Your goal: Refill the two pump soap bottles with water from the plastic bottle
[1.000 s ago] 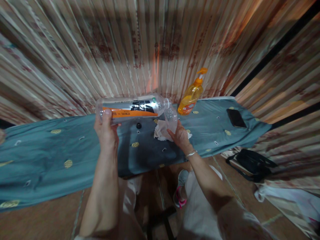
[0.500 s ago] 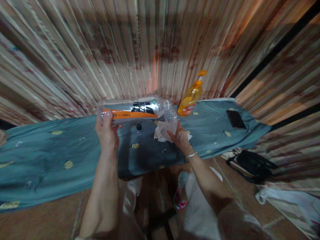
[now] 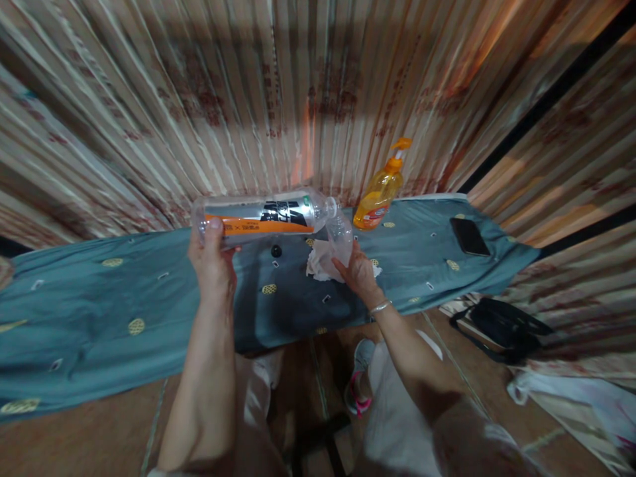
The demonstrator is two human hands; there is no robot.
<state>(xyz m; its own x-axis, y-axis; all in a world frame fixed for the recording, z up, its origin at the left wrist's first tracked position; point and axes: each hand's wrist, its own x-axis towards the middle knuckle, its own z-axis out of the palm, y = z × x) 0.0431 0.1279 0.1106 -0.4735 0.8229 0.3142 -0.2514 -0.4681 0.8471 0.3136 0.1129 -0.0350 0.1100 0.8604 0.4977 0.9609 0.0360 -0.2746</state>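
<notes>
Item one, left: the left hand (image 3: 212,265), fingers closed round the base end of a large clear bottle (image 3: 258,216) held horizontal above the rear edge of the cloth-covered table (image 3: 74,311). Its label carries an orange band and a black panel with white lettering, too blurred to read. Item two, centre: a small black cap (image 3: 276,251) lying on the cloth, with a crumpled white tissue (image 3: 320,262) just beside it. Item three: the right hand (image 3: 358,273), gripping a small clear cup (image 3: 340,236) upright, its rim directly under the bottle's open mouth. Risk, as a judgement: a steeper tilt or a drifting mouth could send liquid past the narrow rim onto the cloth. Item four, right: an orange pump dispenser (image 3: 378,193) at the rear edge, label illegible. Item five: a dark phone (image 3: 469,236) near the right-hand end.
</notes>
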